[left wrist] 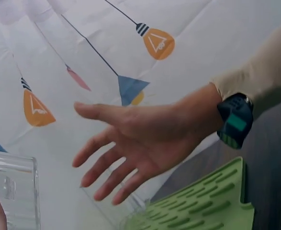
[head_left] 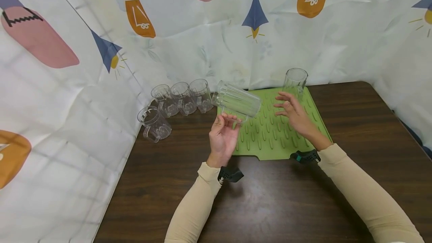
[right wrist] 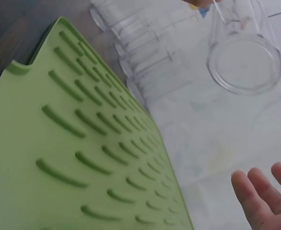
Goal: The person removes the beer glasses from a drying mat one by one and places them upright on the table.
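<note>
My left hand [head_left: 224, 138] grips a clear mug [head_left: 237, 100] by its handle, raised over the left part of a green ridged mat [head_left: 273, 151]. The mug lies nearly sideways in the air, its handle facing down. One round end of this mug [right wrist: 245, 64] faces the camera in the right wrist view. To the right, my right hand [head_left: 297, 117] hovers above the mat with fingers spread and nothing in them. Its palm and fingers [left wrist: 135, 139] show in full in the left wrist view. Just beyond it, another clear mug [head_left: 295, 80] stands on the mat's far right part, partly hidden by the fingers.
Several clear mugs stand upright at the table's back left, among them one mug [head_left: 154, 125] nearest the left edge and another mug [head_left: 201, 95] beside the mat. Dark wooden table [head_left: 270, 205] extends in front. A patterned white curtain [head_left: 189, 48] hangs behind and left.
</note>
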Available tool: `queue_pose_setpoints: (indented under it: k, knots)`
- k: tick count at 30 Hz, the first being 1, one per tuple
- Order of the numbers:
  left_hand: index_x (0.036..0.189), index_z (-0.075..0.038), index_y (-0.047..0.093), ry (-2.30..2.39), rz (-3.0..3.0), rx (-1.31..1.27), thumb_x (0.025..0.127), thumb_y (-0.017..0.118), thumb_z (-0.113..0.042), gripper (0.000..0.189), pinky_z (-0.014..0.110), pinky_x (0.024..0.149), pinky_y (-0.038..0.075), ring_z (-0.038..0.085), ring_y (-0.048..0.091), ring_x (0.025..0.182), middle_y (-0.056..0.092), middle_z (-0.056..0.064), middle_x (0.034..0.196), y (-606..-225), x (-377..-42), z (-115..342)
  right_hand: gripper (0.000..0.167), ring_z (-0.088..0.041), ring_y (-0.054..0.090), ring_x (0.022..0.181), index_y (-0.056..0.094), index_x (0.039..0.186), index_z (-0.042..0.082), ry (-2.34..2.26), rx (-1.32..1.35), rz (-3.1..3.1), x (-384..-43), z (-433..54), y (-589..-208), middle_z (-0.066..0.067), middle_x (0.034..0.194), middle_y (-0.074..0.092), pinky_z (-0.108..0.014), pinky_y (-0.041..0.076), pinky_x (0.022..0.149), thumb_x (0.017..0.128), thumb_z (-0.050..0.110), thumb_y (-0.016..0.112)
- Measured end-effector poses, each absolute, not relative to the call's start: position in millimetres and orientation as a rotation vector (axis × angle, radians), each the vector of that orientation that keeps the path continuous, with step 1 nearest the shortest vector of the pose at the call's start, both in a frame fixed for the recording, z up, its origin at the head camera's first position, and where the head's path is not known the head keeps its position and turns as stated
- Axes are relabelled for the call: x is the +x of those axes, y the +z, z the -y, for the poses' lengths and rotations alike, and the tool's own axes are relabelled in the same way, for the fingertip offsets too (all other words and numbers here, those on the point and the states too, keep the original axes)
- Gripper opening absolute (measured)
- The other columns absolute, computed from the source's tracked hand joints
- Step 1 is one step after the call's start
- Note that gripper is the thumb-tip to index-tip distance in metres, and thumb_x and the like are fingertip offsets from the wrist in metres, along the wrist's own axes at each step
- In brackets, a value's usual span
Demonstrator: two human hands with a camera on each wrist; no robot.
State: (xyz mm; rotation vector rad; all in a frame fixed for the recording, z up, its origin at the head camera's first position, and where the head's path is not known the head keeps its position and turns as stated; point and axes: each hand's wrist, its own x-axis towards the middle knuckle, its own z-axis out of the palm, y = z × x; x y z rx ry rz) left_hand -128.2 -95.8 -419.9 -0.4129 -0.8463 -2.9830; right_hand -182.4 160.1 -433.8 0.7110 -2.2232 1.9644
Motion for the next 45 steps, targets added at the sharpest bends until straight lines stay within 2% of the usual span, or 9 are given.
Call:
queue_pose_setpoints:
  k: [3,7,12,16,18,20,24,33,45]
  knots:
    - [0.094,-0.02,0.067,-2.944,0.905,-0.445,0.109,0.048,-0.028,0.027,0.03,0.094,0.053,0.011,0.069,0.094,0.077,-0.007,0.09,-420,-129,102,0.051,-0.001,0.059,0.121,0.033,0.158,0.002,1.927,0.71,2.23,-182,-166,-433,0.007,0.139,0.046,-0.013,0.056,0.094,0.115,0.029,0.031]
    - [0.094,-0.02,0.068,-2.887,0.989,-0.465,0.108,0.051,-0.029,0.024,0.03,0.094,0.053,0.012,0.069,0.094,0.077,-0.006,0.091,-421,-129,111,0.052,-0.003,0.057,0.126,0.032,0.158,-0.002,1.835,0.704,2.276,-181,-174,-433,-0.007,0.145,0.049,-0.009,0.052,0.096,0.115,0.026,0.029]
    - [0.093,-0.019,0.069,-2.83,1.088,-0.46,0.107,0.053,-0.028,0.023,0.03,0.094,0.053,0.011,0.07,0.094,0.078,-0.006,0.091,-424,-128,121,0.05,-0.033,0.052,0.14,0.034,0.16,0.006,1.613,0.681,2.425,-178,-184,-432,-0.022,0.157,0.046,-0.008,0.043,0.102,0.114,0.024,0.031]
    - [0.093,-0.019,0.069,-2.776,1.174,-0.449,0.105,0.056,-0.031,0.021,0.029,0.095,0.054,0.01,0.071,0.095,0.078,-0.007,0.091,-425,-126,127,0.049,-0.044,0.047,0.144,0.034,0.162,0.014,1.469,0.653,2.535,-172,-195,-432,-0.019,0.16,0.046,-0.042,0.047,0.114,0.114,0.026,0.034]
    - [0.093,-0.019,0.069,-2.746,1.219,-0.429,0.104,0.057,-0.031,0.02,0.028,0.095,0.054,0.01,0.071,0.094,0.077,-0.008,0.091,-425,-125,130,0.05,-0.044,0.046,0.145,0.034,0.162,0.019,1.418,0.629,2.57,-169,-200,-434,-0.018,0.16,0.047,-0.061,0.043,0.112,0.114,0.03,0.035]
    - [0.092,-0.018,0.068,-2.724,1.252,-0.414,0.103,0.058,-0.031,0.02,0.028,0.094,0.055,0.01,0.071,0.094,0.077,-0.008,0.091,-425,-125,133,0.05,-0.044,0.046,0.145,0.033,0.163,0.024,1.397,0.602,2.588,-167,-205,-437,-0.019,0.16,0.047,-0.069,0.039,0.111,0.113,0.032,0.038]
    - [0.093,-0.017,0.068,-2.675,1.293,-0.404,0.103,0.059,-0.029,0.019,0.026,0.093,0.057,0.009,0.072,0.092,0.077,-0.007,0.091,-426,-125,143,0.053,-0.045,0.045,0.145,0.029,0.163,0.035,1.354,0.565,2.625,-165,-213,-442,-0.019,0.161,0.045,-0.072,0.038,0.108,0.111,0.036,0.042]
    - [0.095,-0.015,0.07,-2.573,1.376,-0.409,0.102,0.061,-0.027,0.017,0.023,0.091,0.059,0.009,0.074,0.092,0.076,-0.006,0.092,-426,-125,166,0.061,-0.05,0.039,0.147,0.029,0.165,0.022,1.173,0.578,2.677,-161,-228,-444,-0.024,0.161,0.041,-0.076,0.033,0.108,0.109,0.035,0.05]
    - [0.096,-0.012,0.073,-2.383,1.496,-0.378,0.103,0.062,-0.02,0.016,0.022,0.09,0.06,0.01,0.073,0.089,0.074,-0.003,0.091,-428,-120,194,0.074,-0.054,0.031,0.15,0.022,0.166,0.026,1.002,0.5,2.81,-153,-254,-447,-0.019,0.17,0.028,-0.079,0.03,0.108,0.104,0.038,0.061]
